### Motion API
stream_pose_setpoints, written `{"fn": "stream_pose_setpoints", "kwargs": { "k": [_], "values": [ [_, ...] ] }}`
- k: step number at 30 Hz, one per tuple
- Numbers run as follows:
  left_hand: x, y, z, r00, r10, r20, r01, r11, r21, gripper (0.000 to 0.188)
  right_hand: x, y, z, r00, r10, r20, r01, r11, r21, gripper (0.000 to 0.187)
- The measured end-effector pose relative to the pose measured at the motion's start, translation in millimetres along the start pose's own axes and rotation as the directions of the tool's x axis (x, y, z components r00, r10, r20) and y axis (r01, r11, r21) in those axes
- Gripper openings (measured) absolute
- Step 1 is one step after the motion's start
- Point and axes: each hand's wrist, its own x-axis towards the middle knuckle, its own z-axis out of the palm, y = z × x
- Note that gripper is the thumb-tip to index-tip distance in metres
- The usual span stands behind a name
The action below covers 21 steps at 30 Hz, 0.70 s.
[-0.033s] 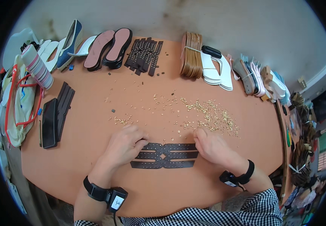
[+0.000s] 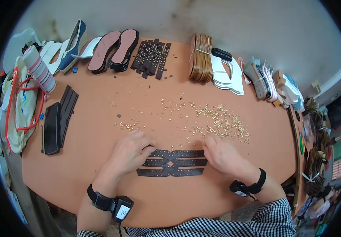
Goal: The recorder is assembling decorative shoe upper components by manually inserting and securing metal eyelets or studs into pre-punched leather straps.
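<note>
Shows a dark brown studded leather strap piece (image 2: 170, 170), slotted into three bands on each side of a small diamond cutout, lying flat on the orange-brown table (image 2: 178, 197), toward its near side and between both hands. Reveals no visible shift of this piece against the picture taken just before, and so, as far as can be judged, leaves the handling of it at the same point. Has the left hand (image 2: 133, 149) curled nearly closed at the upper left corner, thumb against forefinger, seemingly pinching the edge there. Has the right hand (image 2: 221, 153) likewise curled at the upper right corner, seemingly gripping that end; hides the very fingertips too much to tell of anything small between them. Just beyond, takes in a scatter of small brass-coloured studs (image 2: 223, 124), densest to the right, likewise unshifted. Farther out, to the left, includes a black oblong object (image 2: 52, 128) beside dark leather strips (image 2: 68, 106); along the far edge, lines up pink-topped soles (image 2: 124, 45), a heap of studded dark strips (image 2: 150, 59), a banded bundle of tan insoles (image 2: 200, 59) and stacked white cutouts (image 2: 237, 77)
</note>
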Motion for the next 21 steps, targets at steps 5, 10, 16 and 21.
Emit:
{"fn": "stream_pose_setpoints", "kwargs": {
  "k": [5,10,16,21],
  "values": [
    [0,1,-4,0.998,0.021,0.056,-0.022,1.0,0.021,0.01,-7,-5,17,0.997,0.035,0.072,-0.034,0.999,-0.016,0.012],
    [0,2,-5,0.996,0.069,0.052,-0.071,0.997,0.029,0.013,-8,-8,17,0.998,0.051,0.04,-0.05,0.998,-0.034,0.011],
    [2,3,-6,0.997,0.058,0.06,-0.06,0.998,0.036,0.013,-5,-7,18,0.999,0.025,0.043,-0.023,0.998,-0.056,0.011],
    [1,2,-5,0.997,0.055,0.05,-0.057,0.998,0.039,0.012,-5,-8,20,0.997,0.027,0.071,-0.021,0.996,-0.084,0.012]
  ]
}}
